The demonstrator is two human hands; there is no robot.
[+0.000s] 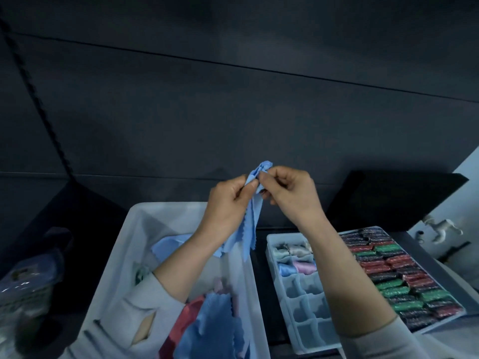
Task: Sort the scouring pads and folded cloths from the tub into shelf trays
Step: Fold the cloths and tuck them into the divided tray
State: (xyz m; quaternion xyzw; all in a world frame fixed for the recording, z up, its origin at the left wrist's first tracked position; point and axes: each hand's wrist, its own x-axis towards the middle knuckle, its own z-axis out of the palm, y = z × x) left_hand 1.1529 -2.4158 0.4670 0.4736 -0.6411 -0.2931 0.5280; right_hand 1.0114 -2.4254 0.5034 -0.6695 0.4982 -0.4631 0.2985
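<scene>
Blue cloth hangs above the tub, its top edge pinched by left hand and right hand. Risk: a loose, crooked fold could spring open in the divided tray, apparently half empty.

- Light blue cloth, zigzag-edged, hangs bunched above the tub.
- White tub holds loose blue and red cloths.
- Divided tray: few rolled cloths in back cells.
- Tray of glittery scouring pads, packed in rows.
</scene>
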